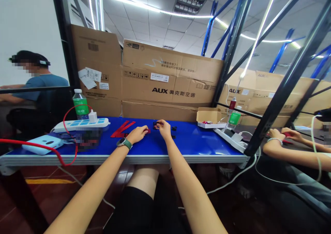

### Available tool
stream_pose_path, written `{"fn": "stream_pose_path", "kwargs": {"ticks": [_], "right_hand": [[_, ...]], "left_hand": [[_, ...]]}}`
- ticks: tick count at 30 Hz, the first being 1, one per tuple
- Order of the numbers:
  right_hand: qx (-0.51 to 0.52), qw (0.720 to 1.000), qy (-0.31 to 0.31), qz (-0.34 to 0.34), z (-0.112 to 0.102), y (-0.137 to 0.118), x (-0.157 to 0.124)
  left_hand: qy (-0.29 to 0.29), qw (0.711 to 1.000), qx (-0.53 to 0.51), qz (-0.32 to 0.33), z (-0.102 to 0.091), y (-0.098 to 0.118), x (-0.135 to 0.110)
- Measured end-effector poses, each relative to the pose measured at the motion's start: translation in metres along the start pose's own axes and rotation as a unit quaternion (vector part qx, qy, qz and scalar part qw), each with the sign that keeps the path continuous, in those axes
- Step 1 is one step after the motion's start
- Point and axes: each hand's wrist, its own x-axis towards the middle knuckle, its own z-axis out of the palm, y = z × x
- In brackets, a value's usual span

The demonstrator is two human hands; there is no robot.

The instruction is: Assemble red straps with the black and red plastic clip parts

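Left hand point(139, 134) rests with curled fingers beside a red piece point(149, 131), its grip impossible to tell, while the right hand point(163, 127) pinches a small black piece point(155, 123) above the glossy blue tabletop point(204, 144). Red strips point(123, 127) lie just beyond the left hand, between a white power strip point(63, 126) and the hands; a small open box point(204, 125) sits farther right. Cardboard panels point(139, 89) wall the back under strip lighting point(181, 15), with a seated person point(49, 85) at far left.

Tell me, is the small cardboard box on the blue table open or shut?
Open: the small cardboard box has its flap raised, and small items show inside.
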Motion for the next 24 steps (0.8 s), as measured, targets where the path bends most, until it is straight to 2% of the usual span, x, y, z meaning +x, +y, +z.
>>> {"fn": "stream_pose_path", "kwargs": {"ticks": [11,15,20,24], "right_hand": [[-0.061,0.995,-0.06,-0.06,-0.0008,-0.0045,-0.0089],[0.0,0.995,-0.085,-0.06,0.0001,-0.0027,-0.0064],[0.093,0.992,-0.088,-0.003,0.0032,0.0003,-0.0024],[0.109,0.989,-0.097,0.012,0.0025,-0.0016,-0.0023]], "left_hand": [[0.04,0.999,-0.001,0.005,-0.0011,0.0002,0.0004],[0.038,0.999,0.005,0.005,-0.0021,0.0011,0.0003],[0.033,0.999,-0.002,0.002,-0.0032,0.0029,-0.0001],[0.041,0.999,-0.027,0.001,-0.0033,0.0025,0.0007]]}}
